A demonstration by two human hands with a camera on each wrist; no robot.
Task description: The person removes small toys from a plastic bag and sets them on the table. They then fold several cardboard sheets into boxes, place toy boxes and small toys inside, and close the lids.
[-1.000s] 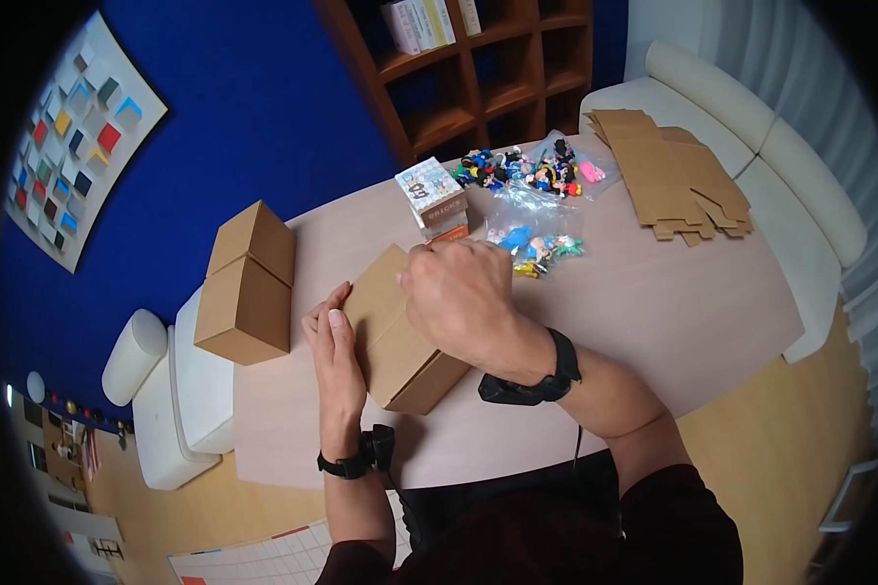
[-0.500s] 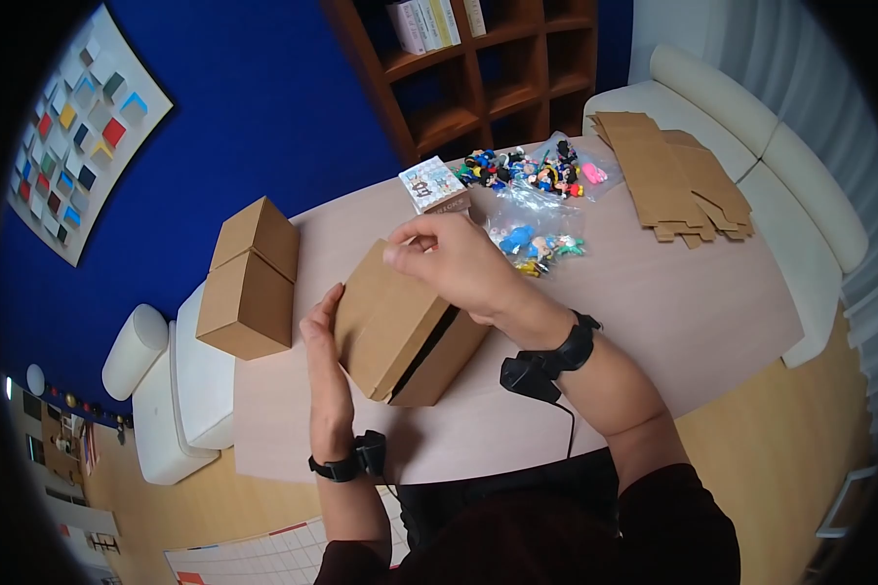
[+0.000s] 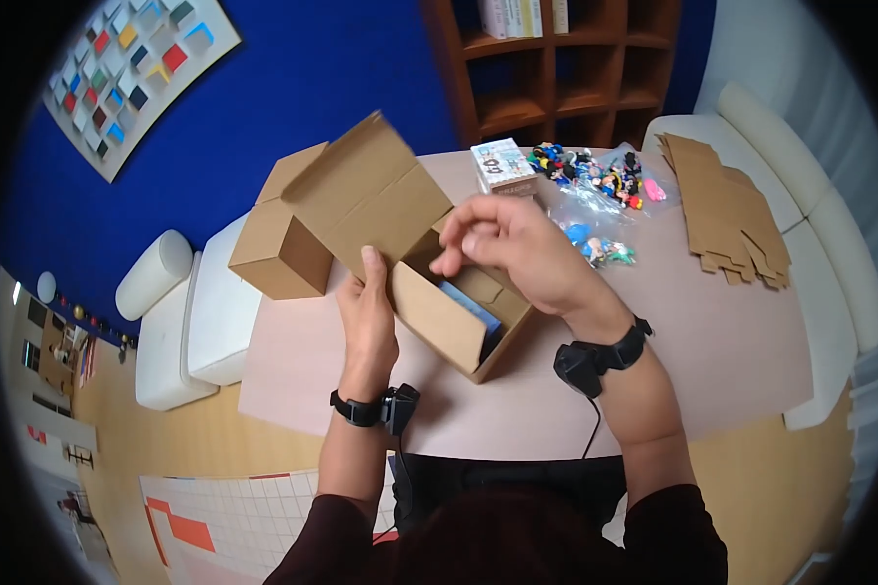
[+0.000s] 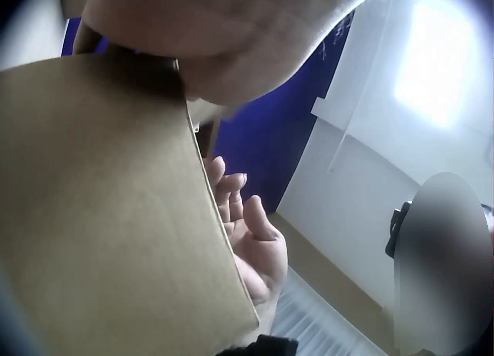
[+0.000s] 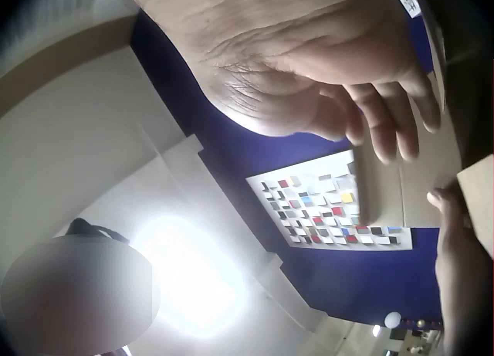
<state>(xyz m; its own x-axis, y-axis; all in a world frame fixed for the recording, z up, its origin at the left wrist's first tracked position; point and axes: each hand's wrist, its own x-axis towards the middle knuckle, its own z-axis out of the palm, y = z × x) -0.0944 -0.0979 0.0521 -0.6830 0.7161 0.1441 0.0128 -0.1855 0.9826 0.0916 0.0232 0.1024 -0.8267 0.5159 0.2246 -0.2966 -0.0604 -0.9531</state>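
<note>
A cardboard box (image 3: 437, 324) sits tilted on the table with its lid (image 3: 366, 190) raised toward the far left. Inside it lies a flat blue item (image 3: 470, 308), partly covered by the walls and a side flap. My left hand (image 3: 366, 327) grips the box's left side, thumb up beside the lid; its other fingers are hidden behind the cardboard. Over the opening hovers my right hand (image 3: 527, 249), fingers loosely bent and holding nothing. The right wrist view shows that hand's palm (image 5: 309, 55) with the lid (image 5: 409, 174) beyond the fingers.
A closed cardboard box (image 3: 273, 244) stands at the table's left edge. Toward the back are a small printed box (image 3: 502, 166), bagged colourful figures (image 3: 605, 180) and another bag of figures (image 3: 600, 244). Flattened cardboard (image 3: 722, 210) lies at the right.
The box's lid has swung open toward the far left, baring the blue item inside. My right hand has come off the lid to above the opening. The head view has shifted.
</note>
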